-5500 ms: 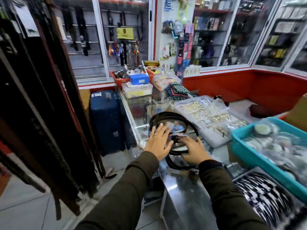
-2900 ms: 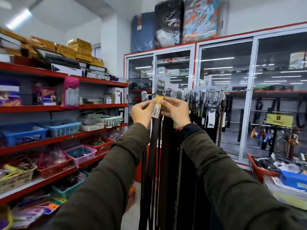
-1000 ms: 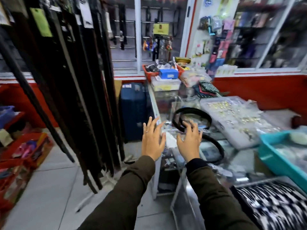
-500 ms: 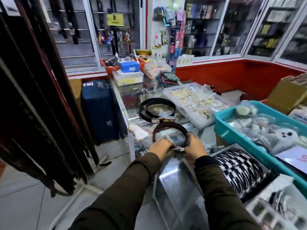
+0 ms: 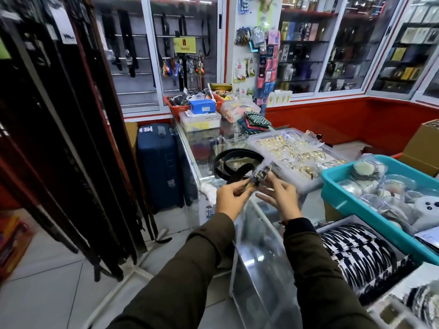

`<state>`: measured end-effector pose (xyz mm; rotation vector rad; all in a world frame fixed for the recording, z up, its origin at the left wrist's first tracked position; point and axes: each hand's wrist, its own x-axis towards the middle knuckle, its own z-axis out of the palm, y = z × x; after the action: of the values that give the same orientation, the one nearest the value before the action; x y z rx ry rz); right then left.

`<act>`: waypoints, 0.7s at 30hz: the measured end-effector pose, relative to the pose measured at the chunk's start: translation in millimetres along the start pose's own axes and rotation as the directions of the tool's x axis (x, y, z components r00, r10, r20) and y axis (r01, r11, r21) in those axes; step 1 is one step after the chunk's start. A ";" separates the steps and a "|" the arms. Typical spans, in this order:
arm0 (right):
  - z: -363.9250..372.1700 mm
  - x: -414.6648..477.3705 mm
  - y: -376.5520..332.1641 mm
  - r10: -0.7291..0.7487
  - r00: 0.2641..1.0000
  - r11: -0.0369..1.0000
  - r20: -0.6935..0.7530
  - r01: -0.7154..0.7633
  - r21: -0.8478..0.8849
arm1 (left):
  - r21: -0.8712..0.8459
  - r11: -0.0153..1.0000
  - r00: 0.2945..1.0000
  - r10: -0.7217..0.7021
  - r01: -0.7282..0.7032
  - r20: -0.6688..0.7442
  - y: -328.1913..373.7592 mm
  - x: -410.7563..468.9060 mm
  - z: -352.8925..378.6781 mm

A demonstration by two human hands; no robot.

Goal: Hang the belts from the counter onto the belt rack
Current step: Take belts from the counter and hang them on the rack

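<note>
Lifting one belt (image 5: 240,172) clear of the glass counter (image 5: 202,148), we keep its buckle end raised just above the counter's near edge so the strap can uncoil. Our left hand (image 5: 231,198) is closed around the strap just behind the buckle (image 5: 332,173), while our right hand (image 5: 281,197) stays half open beside it, fingertips steadying the metal. Another coiled belt (image 5: 237,154) lies further back on the counter. To the counter's left hangs the belt rack (image 5: 71,138), already crowded.

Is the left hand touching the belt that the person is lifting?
Touching. The head view shows the left hand closed around the strap of the lifted belt just behind its buckle, with no gap between fingers and strap.
</note>
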<state>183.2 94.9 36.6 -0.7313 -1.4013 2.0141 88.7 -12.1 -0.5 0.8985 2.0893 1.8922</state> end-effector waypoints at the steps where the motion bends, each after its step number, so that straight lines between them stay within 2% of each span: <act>1: 8.9 1.2 -0.6 0.002 0.999 1.000 0.035 -0.003 0.029 | -0.061 0.998 0.999 -0.016 0.013 -0.044 2.0 0.9 -7.4; 6: 62.9 0.8 7.4 -0.049 0.957 0.998 0.284 0.060 -0.030 | -0.243 0.969 0.958 -0.099 0.032 -0.270 13.7 -1.0 -51.0; 10: 114.6 -5.6 10.7 -0.083 0.920 0.992 0.384 0.115 -0.061 | -0.156 0.988 0.936 -0.040 -0.016 -0.349 23.9 -7.5 -99.5; 14: 168.0 -15.7 13.3 -0.166 0.871 0.938 0.462 0.283 -0.198 | -0.093 0.995 0.893 -0.023 -0.021 -0.450 33.1 -16.4 -153.4; 18: 222.8 -34.2 15.1 -0.176 0.758 0.947 0.628 0.304 -0.102 | -0.031 0.998 0.814 0.031 -0.061 -0.580 41.8 -20.1 -210.5; 21: 264.0 -47.2 9.8 -0.217 0.693 0.955 0.687 0.295 0.005 | -0.056 0.996 0.773 0.021 -0.073 -0.634 58.6 -22.3 -254.3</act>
<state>25.9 -109.1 111.8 0.2357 -1.8973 2.0681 -6.1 -237.6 93.3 0.2962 2.3058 2.5509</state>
